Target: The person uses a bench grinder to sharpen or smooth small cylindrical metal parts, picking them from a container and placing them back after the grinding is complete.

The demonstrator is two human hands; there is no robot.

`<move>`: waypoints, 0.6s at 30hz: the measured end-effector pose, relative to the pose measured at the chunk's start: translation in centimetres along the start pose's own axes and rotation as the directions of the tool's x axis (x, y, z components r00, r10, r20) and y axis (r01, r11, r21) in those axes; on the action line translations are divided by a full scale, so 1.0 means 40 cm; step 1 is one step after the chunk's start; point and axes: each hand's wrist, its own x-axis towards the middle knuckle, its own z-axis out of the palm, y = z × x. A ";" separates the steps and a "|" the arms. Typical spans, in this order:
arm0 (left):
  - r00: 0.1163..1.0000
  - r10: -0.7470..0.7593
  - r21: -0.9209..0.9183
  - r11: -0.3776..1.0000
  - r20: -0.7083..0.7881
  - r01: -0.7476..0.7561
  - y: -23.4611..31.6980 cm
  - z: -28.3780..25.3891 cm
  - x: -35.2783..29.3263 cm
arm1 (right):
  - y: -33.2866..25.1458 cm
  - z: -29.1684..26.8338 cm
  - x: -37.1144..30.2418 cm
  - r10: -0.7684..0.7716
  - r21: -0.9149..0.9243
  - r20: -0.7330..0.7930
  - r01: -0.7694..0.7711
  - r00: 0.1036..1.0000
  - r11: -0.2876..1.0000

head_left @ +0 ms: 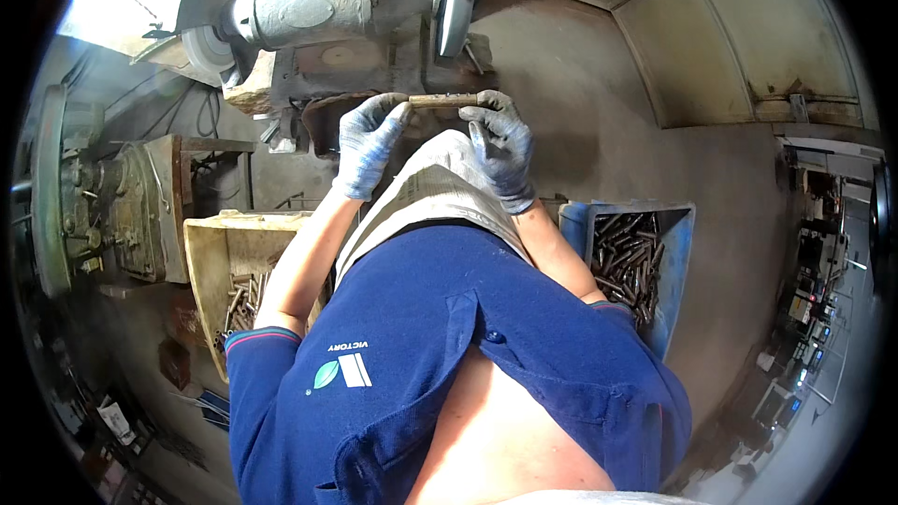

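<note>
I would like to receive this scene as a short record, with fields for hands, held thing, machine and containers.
Left hand: the left hand, gloved, grips one end of a brownish rod
Right hand: the right hand, gloved, grips the other end
Held thing: rod lies roughly level across the view, between both hands
Machine: grey grinder beyond the hands, with a round wheel at its left
Left container: cream bin, holding loose rod-like pieces
Right container: blue bin, holding many dark pieces
</note>
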 end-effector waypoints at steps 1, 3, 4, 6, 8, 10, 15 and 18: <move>0.999 0.023 0.045 0.999 -0.037 -0.021 -0.007 0.004 0.014 | 0.011 -0.005 0.002 -0.020 -0.043 -0.012 0.019 1.000 0.999; 0.998 0.056 0.069 0.996 -0.013 -0.055 -0.019 0.008 0.035 | 0.039 -0.007 -0.005 -0.012 -0.035 -0.040 0.011 0.999 0.999; 0.997 0.075 0.080 0.994 -0.002 -0.075 -0.024 0.011 0.042 | 0.046 -0.007 -0.004 -0.011 -0.030 -0.052 0.009 0.999 1.000; 0.999 0.049 0.040 0.998 -0.008 -0.049 -0.029 0.019 0.056 | 0.051 -0.010 0.002 -0.028 -0.050 -0.056 0.026 0.998 0.998; 1.000 -0.024 -0.101 0.995 -0.011 0.022 -0.064 0.019 0.090 | 0.057 -0.015 0.007 -0.021 -0.103 -0.032 0.017 0.999 0.995; 1.000 -0.020 -0.098 0.995 -0.005 0.019 -0.096 0.011 0.127 | 0.079 -0.019 0.015 0.010 -0.189 0.020 -0.006 1.000 0.982; 1.000 -0.025 -0.098 0.995 -0.005 0.025 -0.159 0.026 0.189 | 0.130 -0.028 0.030 0.239 -0.081 -0.031 -0.241 0.971 0.967; 0.997 -0.081 -0.107 0.991 -0.011 0.080 -0.163 0.039 0.213 | 0.162 -0.049 0.053 0.055 -0.300 0.029 -0.043 0.998 0.953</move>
